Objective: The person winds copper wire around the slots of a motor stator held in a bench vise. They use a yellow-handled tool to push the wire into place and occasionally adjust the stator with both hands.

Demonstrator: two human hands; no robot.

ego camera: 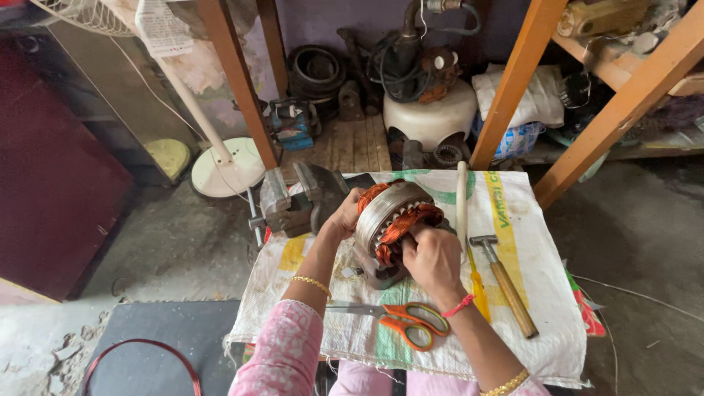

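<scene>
— Stator [387, 220] is propped on the sack-covered bench [528, 220], gripped at its far side by the left hand [345, 215].

— Copper coil [403, 224] is pinched by the right hand [433, 258]; scissors [407, 323] and hammer [506, 282] are laid nearby.

Soft, even daylight; no hard shadows or glare. Shelf recess [411, 66] at top stayed dim. Wide-lens bending showed at edges, wooden posts [238, 81] leaning outward. Centre sharp, slight softness toward the corners.
</scene>
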